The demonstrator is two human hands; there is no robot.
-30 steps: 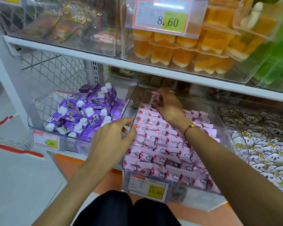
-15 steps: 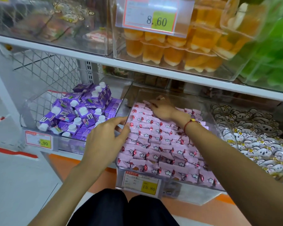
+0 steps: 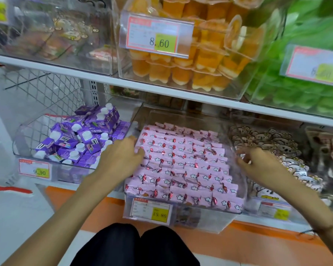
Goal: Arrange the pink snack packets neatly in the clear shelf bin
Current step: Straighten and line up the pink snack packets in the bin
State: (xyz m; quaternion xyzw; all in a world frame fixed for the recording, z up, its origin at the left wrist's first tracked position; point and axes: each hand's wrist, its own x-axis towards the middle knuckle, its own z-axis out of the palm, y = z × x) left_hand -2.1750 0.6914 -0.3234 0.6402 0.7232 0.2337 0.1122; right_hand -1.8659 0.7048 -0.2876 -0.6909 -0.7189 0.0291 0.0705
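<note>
Our left hand [image 3: 121, 160] pressed relaxed fingers on the pink snack packets [image 3: 183, 166]; right hand [image 3: 258, 166] hovered loosely curled, empty, beside the clear bin [image 3: 236, 143]. Careless shoving could've buckled rows.

You have a single view, from the camera worn on your head, looking forward and down at close range. It faces a shop shelf head-on: the upper shelf board [image 3: 161, 93] runs across the upper half of the frame, and the clear bin [image 3: 181, 217] sits at centre, just below. Your knees [image 3: 135, 246] fill the bottom centre, and both forearms reach in from the lower corners. The wide lens bends the edges.
</note>
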